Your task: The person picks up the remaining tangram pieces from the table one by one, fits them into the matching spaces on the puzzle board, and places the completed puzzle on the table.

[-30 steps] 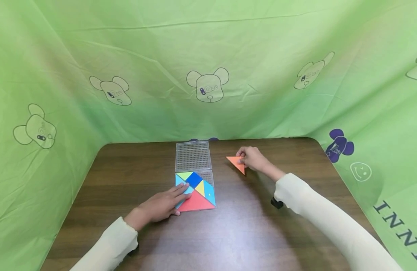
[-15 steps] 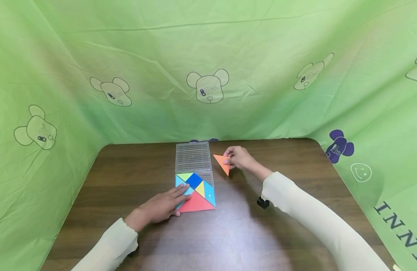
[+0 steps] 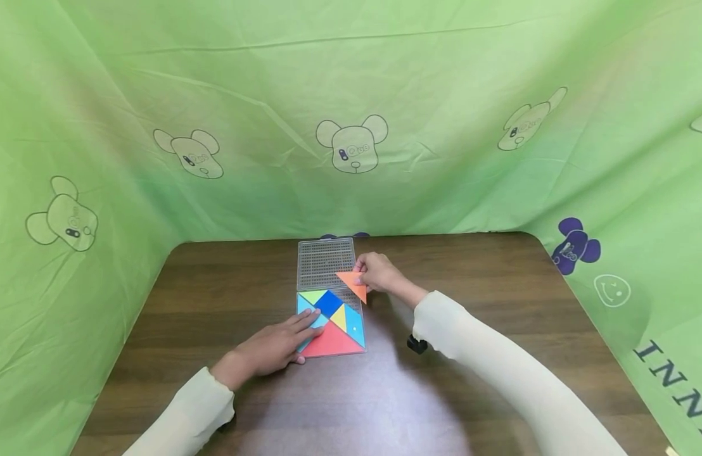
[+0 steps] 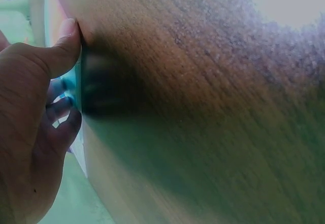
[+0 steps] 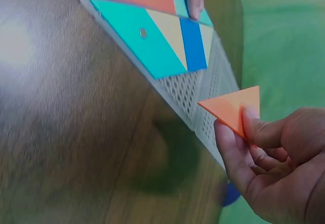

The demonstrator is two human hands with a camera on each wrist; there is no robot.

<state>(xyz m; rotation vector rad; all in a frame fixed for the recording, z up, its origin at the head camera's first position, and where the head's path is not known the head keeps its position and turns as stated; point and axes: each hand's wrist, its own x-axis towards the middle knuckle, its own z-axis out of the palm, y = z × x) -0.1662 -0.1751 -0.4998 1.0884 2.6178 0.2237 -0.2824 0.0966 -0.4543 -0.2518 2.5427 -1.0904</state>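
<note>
My right hand (image 3: 381,273) pinches an orange triangular tangram piece (image 5: 234,107) between thumb and fingers. It holds the piece raised over the right side of a hinged clear case (image 3: 319,258), near the hinge. In the near half of the case lie tangram pieces: a large red triangle (image 3: 334,342), a dark blue square (image 3: 329,303), a yellow triangle (image 3: 339,316), a light green triangle (image 3: 313,296) and light blue pieces (image 3: 353,325). A corner of perforated base shows at upper right. My left hand (image 3: 277,345) rests extended fingers on the pieces, its thumb (image 4: 68,31) at the near edge.
The case lies unfolded on a brown wooden table (image 3: 214,285), its perforated far half toward the back. A green printed cloth (image 3: 260,190) hangs around the table's back and sides. Light reflects off the tabletop in front of the case.
My right hand has carried the orange triangle leftward, from the table's right side to above the case. My left hand has stayed on the pieces.
</note>
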